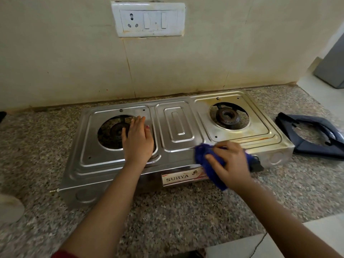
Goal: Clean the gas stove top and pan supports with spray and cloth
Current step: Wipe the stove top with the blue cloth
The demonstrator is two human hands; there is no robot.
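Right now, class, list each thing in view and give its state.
Stove top: pan supports off, stained around right burner.
Pan support: lying on counter, right of stove.
Blue cloth: gripped, pressed on stove's front edge.
Right hand: holding cloth.
Left hand: flat on stove.

I count one stove (175, 131) with two burners, one blue cloth (206, 161). I see two stacked pan supports (312, 135), one switchboard (149, 19).

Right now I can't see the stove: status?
Left hand flat on stove top. Right hand gripping blue cloth at front edge. Pan support off, nothing blocking.
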